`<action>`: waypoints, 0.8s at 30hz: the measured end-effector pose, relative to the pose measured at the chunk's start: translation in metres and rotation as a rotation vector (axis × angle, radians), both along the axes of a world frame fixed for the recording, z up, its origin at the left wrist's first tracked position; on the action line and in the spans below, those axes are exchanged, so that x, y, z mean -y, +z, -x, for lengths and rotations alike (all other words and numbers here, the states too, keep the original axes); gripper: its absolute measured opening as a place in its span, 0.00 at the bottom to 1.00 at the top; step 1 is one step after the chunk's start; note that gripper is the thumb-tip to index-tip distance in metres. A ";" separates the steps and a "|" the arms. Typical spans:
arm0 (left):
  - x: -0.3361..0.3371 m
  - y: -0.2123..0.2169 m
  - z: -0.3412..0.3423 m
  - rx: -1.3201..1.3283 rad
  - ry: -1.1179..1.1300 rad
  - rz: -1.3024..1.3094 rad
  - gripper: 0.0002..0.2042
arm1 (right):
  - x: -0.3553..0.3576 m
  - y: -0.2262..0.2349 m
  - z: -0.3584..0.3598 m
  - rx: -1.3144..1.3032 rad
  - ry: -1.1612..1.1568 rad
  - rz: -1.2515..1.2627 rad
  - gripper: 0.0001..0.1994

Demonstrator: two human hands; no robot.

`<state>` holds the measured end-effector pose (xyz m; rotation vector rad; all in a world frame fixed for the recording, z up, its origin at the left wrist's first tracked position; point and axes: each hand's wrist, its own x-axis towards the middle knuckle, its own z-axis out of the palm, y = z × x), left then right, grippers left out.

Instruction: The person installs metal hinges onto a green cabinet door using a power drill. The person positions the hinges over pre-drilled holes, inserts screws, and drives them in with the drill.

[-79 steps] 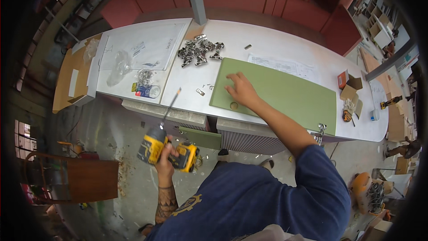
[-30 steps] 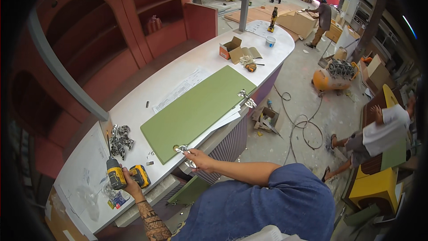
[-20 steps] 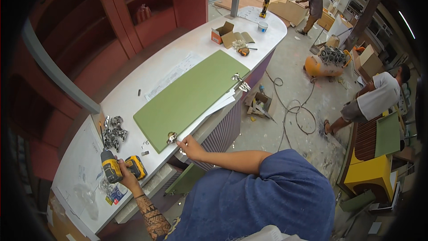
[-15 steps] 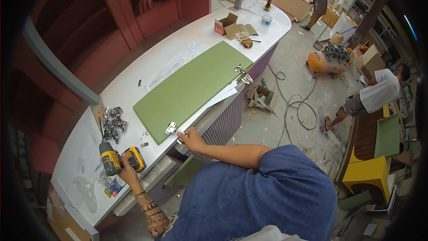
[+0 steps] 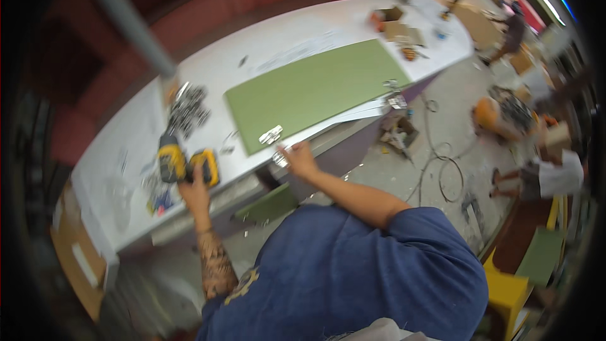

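My left hand [image 5: 194, 189] grips a yellow and black cordless drill [image 5: 187, 161] resting on the white worktable [image 5: 303, 31]. My right hand [image 5: 298, 158] sits at the table's near edge, fingers closed on a small metal hinge [image 5: 279, 159]. Just above it another metal hinge [image 5: 271, 134] lies on the near corner of a long green panel [image 5: 315, 85], which lies flat on the table. A further hinge [image 5: 394, 91] sits at the panel's right end.
A heap of metal hinges [image 5: 186, 108] lies left of the panel. Cardboard boxes [image 5: 394, 22] stand at the table's far end. A grey post [image 5: 126, 16] rises behind the table. Cables [image 5: 442, 170] loop on the floor. Other people [image 5: 549, 173] work at the right.
The view swung; the drill came up from below the table edge onto the tabletop. My right hand left the panel's top for its near edge by the hinge.
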<state>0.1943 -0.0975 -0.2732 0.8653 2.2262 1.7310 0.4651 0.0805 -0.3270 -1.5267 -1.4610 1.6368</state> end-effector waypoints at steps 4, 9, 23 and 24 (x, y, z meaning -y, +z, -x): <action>-0.004 0.006 -0.023 -0.024 0.056 -0.171 0.25 | -0.005 -0.017 -0.003 -0.249 -0.045 0.023 0.29; 0.011 0.012 -0.056 -0.129 0.155 -0.022 0.31 | -0.002 -0.018 0.003 -0.262 -0.119 -0.033 0.27; -0.036 0.011 -0.138 -0.158 -0.288 0.065 0.24 | 0.003 -0.004 -0.003 -0.159 -0.101 -0.120 0.27; -0.046 0.012 -0.135 -0.163 -0.314 0.049 0.24 | 0.003 -0.003 -0.007 -0.138 -0.107 -0.114 0.27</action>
